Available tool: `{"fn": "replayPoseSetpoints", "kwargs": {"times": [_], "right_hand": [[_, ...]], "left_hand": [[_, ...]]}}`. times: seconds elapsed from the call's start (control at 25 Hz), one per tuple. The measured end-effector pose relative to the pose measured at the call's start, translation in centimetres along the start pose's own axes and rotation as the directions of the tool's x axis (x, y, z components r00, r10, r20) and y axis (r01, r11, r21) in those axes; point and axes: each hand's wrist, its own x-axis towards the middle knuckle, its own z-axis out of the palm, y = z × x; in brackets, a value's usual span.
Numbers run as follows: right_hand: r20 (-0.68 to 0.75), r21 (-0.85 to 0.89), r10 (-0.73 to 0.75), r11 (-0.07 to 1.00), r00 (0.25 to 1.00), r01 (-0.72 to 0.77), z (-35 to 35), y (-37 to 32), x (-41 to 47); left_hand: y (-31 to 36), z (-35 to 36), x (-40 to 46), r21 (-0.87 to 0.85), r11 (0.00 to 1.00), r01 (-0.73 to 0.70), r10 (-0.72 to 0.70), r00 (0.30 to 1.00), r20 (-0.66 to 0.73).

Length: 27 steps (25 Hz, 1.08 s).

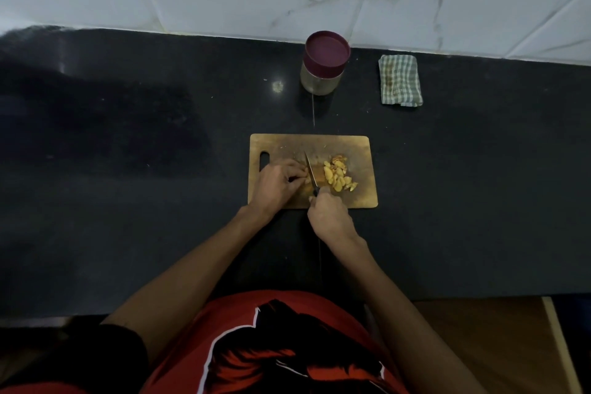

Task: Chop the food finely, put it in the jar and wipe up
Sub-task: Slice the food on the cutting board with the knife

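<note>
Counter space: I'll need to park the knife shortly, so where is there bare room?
The counter lies bare left of the cutting board, also right of it, below the cloth. A narrower strip separates board and jar. The board is crowded: both hands, knife, food pieces.

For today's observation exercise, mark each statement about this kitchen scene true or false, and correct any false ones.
1. The jar has its lid on. True.
2. The right hand holds the knife. True.
3. The checked cloth lies on the cutting board. False: it lies on the counter, right of the jar.
4. The cut yellow pieces are inside the jar. False: they lie on the board.
5. The left hand rests on the board. True.
</note>
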Motion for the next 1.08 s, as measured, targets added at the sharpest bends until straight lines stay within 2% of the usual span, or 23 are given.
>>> {"fn": "replayPoseSetpoints", "kwargs": {"times": [0.36, 0.64, 0.8, 1.08], "right_hand": [[-0.003, -0.026, 0.014, 1.0, 1.0, -0.015, -0.6, -1.6, 0.6], [0.058, 0.017, 0.046, 0.999, 0.997, -0.047, 1.7, 2.7, -3.5], [0.002, 0.024, 0.01, 1.0, 1.0, -0.01, 1.5, 2.2, -3.2], [-0.046, 0.117, 0.072, 0.991, 0.996, -0.066, 0.7, 2.8, -2.9]], "left_hand": [[-0.1, 0.3, -0.2, 0.033, 0.999, -0.031, 0.031, 0.999, -0.021], [0.3, 0.0, -0.1, -0.002, 1.0, 0.007, -0.007, 0.999, -0.031], [0.2, 0.0, -0.4, -0.006, 1.0, 0.006, -0.006, 0.998, -0.062], [0.3, 0.1, -0.6, 0.01, 1.0, 0.019, -0.018, 0.999, -0.052]]}}
